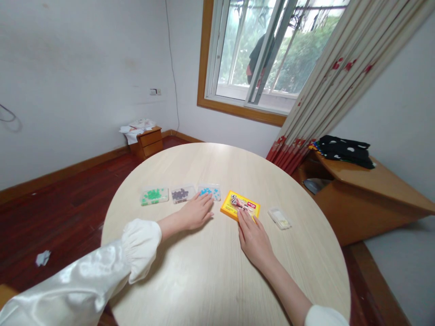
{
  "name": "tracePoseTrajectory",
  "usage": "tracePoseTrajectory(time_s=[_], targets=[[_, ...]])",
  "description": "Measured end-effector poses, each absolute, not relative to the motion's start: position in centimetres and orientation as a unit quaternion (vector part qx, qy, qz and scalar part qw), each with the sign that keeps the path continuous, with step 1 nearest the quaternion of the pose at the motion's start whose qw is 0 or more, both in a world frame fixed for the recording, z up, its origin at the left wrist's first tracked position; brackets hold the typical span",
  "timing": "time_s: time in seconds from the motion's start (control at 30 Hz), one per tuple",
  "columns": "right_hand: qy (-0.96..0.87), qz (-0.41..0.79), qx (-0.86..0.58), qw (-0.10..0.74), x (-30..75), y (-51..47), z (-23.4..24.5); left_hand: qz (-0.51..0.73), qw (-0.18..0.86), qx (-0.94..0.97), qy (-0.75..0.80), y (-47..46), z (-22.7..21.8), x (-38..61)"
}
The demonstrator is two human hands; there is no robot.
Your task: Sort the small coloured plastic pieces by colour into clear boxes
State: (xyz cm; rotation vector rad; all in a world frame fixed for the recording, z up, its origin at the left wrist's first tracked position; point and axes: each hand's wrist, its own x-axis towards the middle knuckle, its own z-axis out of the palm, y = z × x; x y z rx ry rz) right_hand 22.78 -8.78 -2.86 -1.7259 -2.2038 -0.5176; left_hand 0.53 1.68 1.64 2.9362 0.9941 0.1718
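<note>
Yellow packet (240, 204) apparently unopened on tabletop (210, 271), right hand (253, 237) flat, fingertips touching it; left hand (197, 211) flat beside blue-bead box (210, 191).

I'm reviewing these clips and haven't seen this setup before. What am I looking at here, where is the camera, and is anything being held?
There is no machine: a person's two bare hands, filmed by a camera worn on their head, looking down at a round table. The left hand lies flat, its fingertips at a clear box of blue pieces. Beside that box are a box of dark pieces and a box of green pieces. The right hand touches a yellow packet. A small clear box lies further right. Nothing is gripped.
</note>
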Motion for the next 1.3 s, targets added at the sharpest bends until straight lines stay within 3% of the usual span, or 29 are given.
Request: tracePoseTrajectory(time_s=[0.4, 0.6, 0.77, 0.93, 1.3], targets=[[-0.756, -0.157, -0.615, 0.162, 22.4, -9.0, -2.8, 0.085, 0.017, 0.947, 0.310, 1.5, 2.4, 0.8], [-0.737, -0.163, -0.612, 0.237, 23.1, -8.8, -1.8, 0.086, 0.014, 0.951, 0.298, 2.0, 3.0, 1.2], [-0.629, -0.188, -0.694, 0.296, 27.5, -8.9, -0.7, 0.076, 0.034, 0.948, 0.307, 2.2, 3.3, 0.9], [-0.509, -0.144, -0.803, 0.274, 32.0, -9.8, -1.5, 0.108, 0.056, 0.941, 0.315, 2.1, 2.6, 0.0], [-0.483, -0.064, -0.842, 0.232, 33.1, -9.3, -2.9, 0.234, 0.041, 0.877, 0.418, -0.7, 0.2, -8.6]])
